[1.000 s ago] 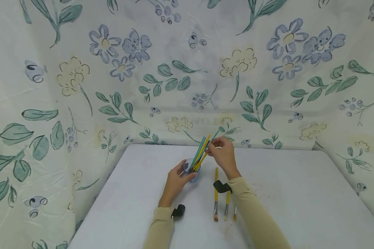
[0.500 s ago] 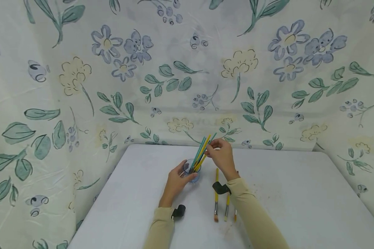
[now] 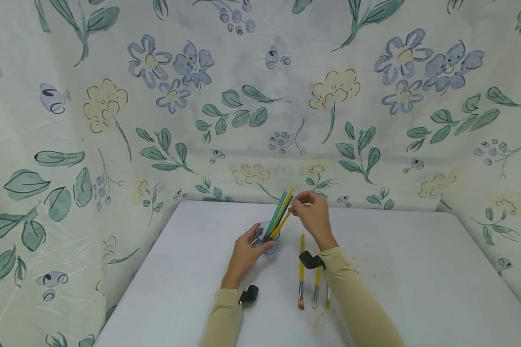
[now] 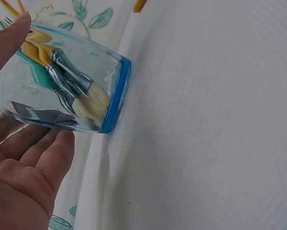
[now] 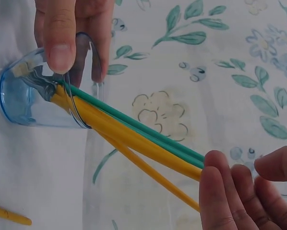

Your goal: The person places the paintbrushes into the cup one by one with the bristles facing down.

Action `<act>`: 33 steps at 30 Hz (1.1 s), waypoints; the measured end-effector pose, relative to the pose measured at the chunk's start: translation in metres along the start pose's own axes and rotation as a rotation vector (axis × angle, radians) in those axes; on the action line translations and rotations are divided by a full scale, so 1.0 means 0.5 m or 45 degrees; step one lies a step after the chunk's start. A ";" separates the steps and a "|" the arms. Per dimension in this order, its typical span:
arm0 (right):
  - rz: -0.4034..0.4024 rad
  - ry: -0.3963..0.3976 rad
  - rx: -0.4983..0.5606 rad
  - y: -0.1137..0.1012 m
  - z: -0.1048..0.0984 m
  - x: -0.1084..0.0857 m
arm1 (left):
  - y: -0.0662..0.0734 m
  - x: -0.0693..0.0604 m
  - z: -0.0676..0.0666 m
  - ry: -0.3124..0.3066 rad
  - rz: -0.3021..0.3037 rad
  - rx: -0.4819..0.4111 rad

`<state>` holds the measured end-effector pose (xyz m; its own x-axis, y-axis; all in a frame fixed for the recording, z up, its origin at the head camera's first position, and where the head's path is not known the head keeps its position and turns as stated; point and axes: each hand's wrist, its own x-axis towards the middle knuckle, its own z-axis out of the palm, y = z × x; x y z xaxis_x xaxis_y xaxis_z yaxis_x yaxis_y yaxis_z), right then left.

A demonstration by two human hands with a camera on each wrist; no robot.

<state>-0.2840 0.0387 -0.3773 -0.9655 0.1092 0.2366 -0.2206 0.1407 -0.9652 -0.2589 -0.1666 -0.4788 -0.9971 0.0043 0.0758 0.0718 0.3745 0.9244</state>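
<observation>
A clear glass with a blue base (image 3: 269, 246) (image 4: 115, 96) is gripped by my left hand (image 3: 244, 253) (image 4: 26, 177), thumb on one side and fingers on the other. Inside it, several brushes stand bristles down, with yellow handles (image 3: 282, 219) (image 5: 134, 143) and green handles (image 3: 278, 208) (image 5: 148, 134) leaning out to the right. Beside the upper handle ends is my right hand (image 3: 313, 217) (image 5: 251, 196), fingers loosely bent and thumb apart from them. In the right wrist view its fingertips cover the handle ends; whether they touch is unclear.
Three yellow-handled brushes (image 3: 301, 274) lie on the white table (image 3: 408, 289) near my right wrist, bristles toward me, partly hidden by the sleeve. A floral cloth (image 3: 252, 120) hangs behind the table and at its sides.
The green handle that stuck up past my right fingers has sunk and no longer shows there. My right hand has shifted slightly right. The left hand and the glass have stayed put.
</observation>
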 end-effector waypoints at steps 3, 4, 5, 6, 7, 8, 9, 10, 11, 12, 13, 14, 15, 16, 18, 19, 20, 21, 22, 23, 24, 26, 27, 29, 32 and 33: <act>-0.013 0.013 0.012 0.000 -0.008 0.000 | 0.001 -0.001 0.001 0.002 -0.005 -0.002; -0.020 0.018 0.011 0.000 -0.012 0.000 | 0.001 -0.001 0.001 0.003 -0.003 -0.002; -0.024 0.025 0.010 0.000 -0.015 -0.001 | 0.001 -0.001 0.001 0.002 -0.001 0.001; -0.023 0.031 0.004 0.001 -0.019 -0.001 | 0.000 -0.001 0.001 0.001 0.003 0.004; -0.020 0.037 0.004 0.002 -0.024 -0.003 | -0.001 -0.001 0.001 0.000 0.003 0.005; -0.014 0.045 -0.004 0.003 -0.030 -0.004 | -0.001 -0.001 0.001 0.000 0.005 0.008; -0.011 0.054 -0.014 0.004 -0.035 -0.006 | -0.002 -0.002 0.001 -0.001 0.007 0.013; -0.008 0.062 -0.021 0.005 -0.042 -0.008 | -0.002 -0.002 0.001 -0.001 0.006 0.016; -0.004 0.070 -0.025 0.007 -0.049 -0.010 | -0.003 -0.002 0.001 0.000 0.006 0.022; 0.000 0.078 -0.028 0.008 -0.056 -0.013 | -0.003 -0.002 0.001 0.002 0.002 0.022; 0.002 0.086 -0.039 0.010 -0.064 -0.015 | -0.002 -0.002 0.001 0.004 -0.003 0.023; 0.002 0.091 -0.056 0.012 -0.073 -0.018 | -0.002 -0.002 0.001 0.006 -0.004 0.026; 0.008 0.098 -0.069 0.015 -0.081 -0.022 | -0.003 -0.002 0.001 0.006 -0.005 0.025; 0.017 0.104 -0.083 0.019 -0.090 -0.026 | -0.003 -0.001 0.001 0.006 -0.006 0.023; 0.047 0.116 -0.119 0.029 -0.108 -0.035 | -0.003 -0.001 0.000 0.000 0.001 0.023; 0.062 0.118 -0.144 0.034 -0.117 -0.039 | -0.002 0.000 0.000 -0.002 0.008 0.025; 0.078 0.122 -0.154 0.040 -0.125 -0.042 | -0.002 0.001 0.000 -0.001 0.009 0.026; 0.096 0.130 -0.170 0.046 -0.132 -0.046 | -0.002 0.001 0.000 0.000 0.007 0.026; 0.111 0.135 -0.182 0.053 -0.140 -0.051 | -0.002 0.002 0.000 0.001 0.003 0.028; 0.127 0.140 -0.190 0.058 -0.146 -0.055 | -0.001 0.002 0.000 0.001 0.001 0.032; 0.141 0.141 -0.205 0.063 -0.152 -0.060 | -0.001 0.002 0.000 0.004 -0.010 0.028; 0.161 0.131 -0.235 0.074 -0.161 -0.070 | -0.002 0.002 0.001 0.007 -0.026 0.024; 0.173 0.120 -0.258 0.079 -0.165 -0.075 | -0.002 0.002 0.001 0.007 -0.029 0.023; 0.193 0.095 -0.301 0.090 -0.170 -0.084 | -0.004 0.002 0.002 0.008 -0.027 0.020; 0.232 0.053 -0.367 0.106 -0.174 -0.095 | -0.005 0.002 0.003 0.000 -0.023 0.014; 0.247 0.043 -0.385 0.111 -0.174 -0.097 | -0.006 0.002 0.003 -0.006 -0.019 0.013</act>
<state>-0.2371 0.1271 -0.4329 -0.9791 0.1940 0.0605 0.0223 0.3982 -0.9170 -0.2600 -0.1663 -0.4818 -0.9982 0.0028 0.0603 0.0568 0.3842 0.9215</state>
